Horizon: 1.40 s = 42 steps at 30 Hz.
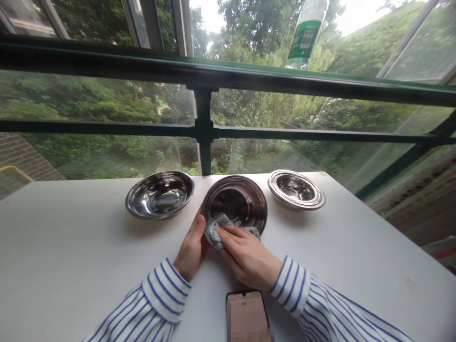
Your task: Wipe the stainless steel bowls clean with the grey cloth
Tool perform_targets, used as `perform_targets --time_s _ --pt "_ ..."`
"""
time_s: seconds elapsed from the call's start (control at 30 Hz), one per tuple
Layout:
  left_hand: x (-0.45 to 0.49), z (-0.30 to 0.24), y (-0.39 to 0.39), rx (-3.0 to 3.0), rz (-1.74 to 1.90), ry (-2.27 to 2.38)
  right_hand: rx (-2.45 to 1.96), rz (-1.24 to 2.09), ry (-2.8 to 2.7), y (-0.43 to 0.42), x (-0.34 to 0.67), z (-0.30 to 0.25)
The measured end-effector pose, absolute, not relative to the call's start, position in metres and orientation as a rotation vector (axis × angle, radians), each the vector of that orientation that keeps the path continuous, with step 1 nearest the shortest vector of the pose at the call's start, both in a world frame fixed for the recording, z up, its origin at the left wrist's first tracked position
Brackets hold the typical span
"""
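Observation:
A shiny metal bowl (254,202) is tipped up in the middle of the table, its inside facing me. My left hand (192,247) grips its lower left side, thumb at the rim and the other fingers hidden behind. My right hand (247,254) presses a crumpled grey-white cloth (215,232) against the bowl's near inner wall and rim. To the left lies a wide metal bowl (160,194). On the right is a smaller metal bowl (296,190) with a broad rim, seemingly stacked with another. Neither hand touches these side bowls.
A phone (247,316) lies face up on the white table (89,266), just below my right hand. Behind the table's far edge runs a dark green railing (142,61) with glass. A plastic bottle (304,40) with a green label stands on the railing.

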<state>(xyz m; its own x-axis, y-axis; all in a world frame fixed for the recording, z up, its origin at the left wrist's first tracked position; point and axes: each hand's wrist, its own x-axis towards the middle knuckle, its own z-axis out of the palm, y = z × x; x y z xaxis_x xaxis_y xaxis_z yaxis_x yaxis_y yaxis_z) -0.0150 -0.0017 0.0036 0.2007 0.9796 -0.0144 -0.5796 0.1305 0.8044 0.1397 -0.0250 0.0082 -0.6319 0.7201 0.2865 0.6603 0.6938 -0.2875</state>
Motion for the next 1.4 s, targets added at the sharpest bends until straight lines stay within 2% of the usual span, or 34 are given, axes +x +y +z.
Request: perform_targets --time_s 0.3,0.5,0.77,1.4 --pt "-0.014 0.005 -0.004 0.573 1.259 0.625 -1.014 0.119 -2.508 -0.025 0.141 -0.001" --pt "-0.013 0.008 -0.004 0.569 1.237 0.622 -1.091 0.194 -2.423 -0.023 0.125 0.001" --pt "-0.011 0.007 -0.002 0.602 1.325 0.686 -1.085 0.013 -2.595 -0.023 0.15 0.001" --pt "-0.014 0.004 0.001 0.614 1.285 0.706 -1.078 0.124 -2.571 -0.02 0.134 0.003"
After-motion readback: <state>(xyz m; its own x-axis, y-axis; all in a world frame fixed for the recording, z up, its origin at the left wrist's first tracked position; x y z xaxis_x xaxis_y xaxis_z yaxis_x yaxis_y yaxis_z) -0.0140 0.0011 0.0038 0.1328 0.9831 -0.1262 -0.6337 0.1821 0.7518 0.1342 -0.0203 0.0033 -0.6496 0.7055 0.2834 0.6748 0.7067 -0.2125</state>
